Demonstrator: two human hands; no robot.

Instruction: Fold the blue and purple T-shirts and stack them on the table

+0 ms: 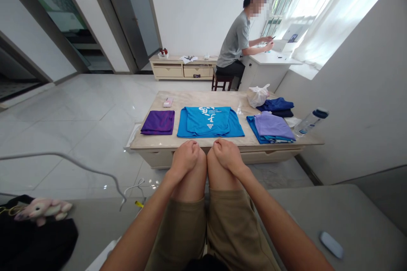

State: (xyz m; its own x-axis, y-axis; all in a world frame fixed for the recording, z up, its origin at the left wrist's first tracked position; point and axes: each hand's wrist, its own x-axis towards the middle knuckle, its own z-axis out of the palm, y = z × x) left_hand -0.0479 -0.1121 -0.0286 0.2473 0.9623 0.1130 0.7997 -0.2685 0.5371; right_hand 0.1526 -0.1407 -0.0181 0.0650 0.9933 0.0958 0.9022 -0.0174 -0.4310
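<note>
My left hand (185, 157) rests on my left knee with its fingers curled in, holding nothing. My right hand (226, 154) lies on my right knee in the same loose fist, also with nothing in it. Just beyond my knees stands a low marble table (159, 142). A folded blue T-shirt (210, 122) with white print lies at its middle, nearest both hands. A folded purple shirt (158, 122) lies to the left. On the right, a lilac shirt (273, 126) tops a small stack of folded clothes.
A white plastic bag (258, 94), dark blue clothes (276, 106), a water bottle (310, 122) and a pink phone (168, 102) are on the table. Another person (237, 44) sits at a white desk behind. A plush toy (41, 209) lies at my left.
</note>
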